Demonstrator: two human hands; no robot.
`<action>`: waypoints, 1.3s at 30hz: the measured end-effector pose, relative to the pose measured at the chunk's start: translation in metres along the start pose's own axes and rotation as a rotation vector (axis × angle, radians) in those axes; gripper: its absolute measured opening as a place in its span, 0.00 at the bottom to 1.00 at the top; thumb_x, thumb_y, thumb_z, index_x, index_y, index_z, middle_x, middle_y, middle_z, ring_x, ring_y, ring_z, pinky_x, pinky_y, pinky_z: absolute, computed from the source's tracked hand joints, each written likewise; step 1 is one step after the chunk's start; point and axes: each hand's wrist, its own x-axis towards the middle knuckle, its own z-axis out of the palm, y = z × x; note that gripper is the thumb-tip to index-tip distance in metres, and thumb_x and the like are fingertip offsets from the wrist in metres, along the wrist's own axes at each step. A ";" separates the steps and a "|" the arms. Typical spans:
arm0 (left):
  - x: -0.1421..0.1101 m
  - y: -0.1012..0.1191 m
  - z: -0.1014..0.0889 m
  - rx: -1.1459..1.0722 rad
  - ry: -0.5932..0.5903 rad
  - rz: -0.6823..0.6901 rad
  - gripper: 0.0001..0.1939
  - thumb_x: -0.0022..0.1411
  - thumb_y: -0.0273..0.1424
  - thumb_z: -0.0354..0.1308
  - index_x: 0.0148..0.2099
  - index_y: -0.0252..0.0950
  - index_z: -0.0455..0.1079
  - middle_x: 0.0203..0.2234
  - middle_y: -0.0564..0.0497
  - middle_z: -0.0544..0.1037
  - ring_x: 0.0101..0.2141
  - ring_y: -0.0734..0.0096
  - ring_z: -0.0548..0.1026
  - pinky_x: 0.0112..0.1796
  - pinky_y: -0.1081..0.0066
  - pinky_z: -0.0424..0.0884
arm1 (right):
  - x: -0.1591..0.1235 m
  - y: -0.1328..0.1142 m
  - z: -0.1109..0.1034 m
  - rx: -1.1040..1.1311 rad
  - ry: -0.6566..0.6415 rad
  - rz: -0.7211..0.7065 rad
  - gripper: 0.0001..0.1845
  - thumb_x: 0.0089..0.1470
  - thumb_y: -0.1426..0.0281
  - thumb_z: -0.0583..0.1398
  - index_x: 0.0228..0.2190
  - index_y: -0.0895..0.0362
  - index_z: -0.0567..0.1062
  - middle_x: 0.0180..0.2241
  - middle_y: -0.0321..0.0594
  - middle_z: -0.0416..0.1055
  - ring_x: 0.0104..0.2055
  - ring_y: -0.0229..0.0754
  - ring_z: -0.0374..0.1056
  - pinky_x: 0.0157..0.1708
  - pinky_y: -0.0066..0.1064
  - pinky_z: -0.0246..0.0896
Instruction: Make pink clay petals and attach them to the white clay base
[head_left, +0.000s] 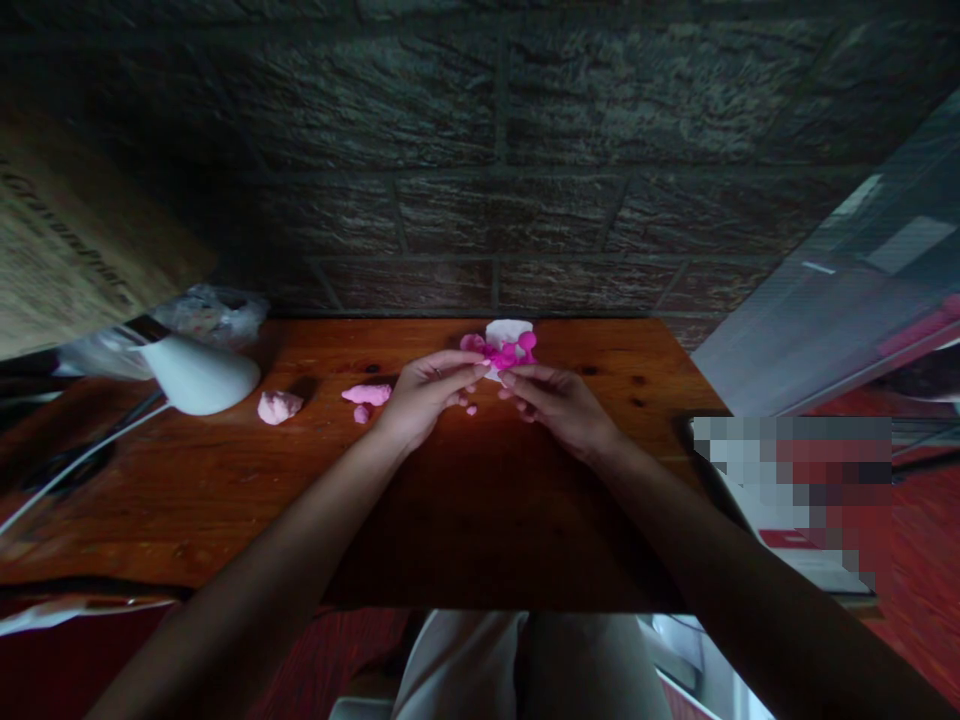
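Both my hands are close together over the far part of the wooden table. My left hand (431, 395) pinches a small light-pink piece of modelling clay between thumb and index finger. My right hand (559, 405) has its thumb and fingertips pressed together beside it; what they hold, if anything, is hidden. Just behind the fingertips is a bright magenta clay shape (527, 345) with rounded parts, in front of a white piece (510, 328). A paler pink clay lump (472, 343) touches its left side. A tiny pink bit (471, 410) lies between my hands.
Left of my hands on the wooden table (247, 500) lie a long pink clay lump (367, 394), a small one (362, 413) and a pale pink lump (280, 406). A white lamp-like object (202, 375) with a cord stands farther left. A brick wall (495, 215) rises behind.
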 end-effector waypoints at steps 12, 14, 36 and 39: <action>0.001 -0.001 -0.002 0.013 0.014 -0.003 0.12 0.44 0.28 0.76 0.36 0.39 0.84 0.29 0.51 0.82 0.27 0.80 0.73 0.25 0.81 0.68 | 0.000 -0.003 0.002 0.043 0.021 0.070 0.16 0.38 0.59 0.76 0.31 0.53 0.86 0.33 0.40 0.82 0.30 0.34 0.66 0.28 0.28 0.60; 0.001 -0.001 -0.002 0.018 0.017 -0.006 0.12 0.45 0.28 0.76 0.35 0.39 0.84 0.29 0.51 0.82 0.26 0.81 0.73 0.25 0.81 0.68 | 0.000 -0.003 0.002 0.016 0.029 0.070 0.16 0.39 0.58 0.76 0.30 0.53 0.86 0.33 0.40 0.82 0.30 0.34 0.66 0.28 0.28 0.59; 0.000 -0.001 -0.002 0.042 0.018 0.011 0.13 0.46 0.30 0.76 0.37 0.37 0.84 0.30 0.51 0.82 0.27 0.80 0.73 0.27 0.80 0.68 | -0.001 -0.002 0.000 -0.116 0.062 -0.004 0.19 0.40 0.52 0.74 0.29 0.54 0.84 0.27 0.38 0.78 0.29 0.38 0.68 0.29 0.30 0.62; 0.000 -0.002 -0.003 0.052 0.018 0.010 0.13 0.47 0.29 0.75 0.37 0.37 0.83 0.31 0.50 0.82 0.27 0.79 0.73 0.27 0.79 0.69 | -0.001 -0.003 0.000 -0.103 0.033 -0.072 0.22 0.41 0.50 0.74 0.30 0.54 0.84 0.27 0.37 0.78 0.30 0.38 0.69 0.32 0.32 0.65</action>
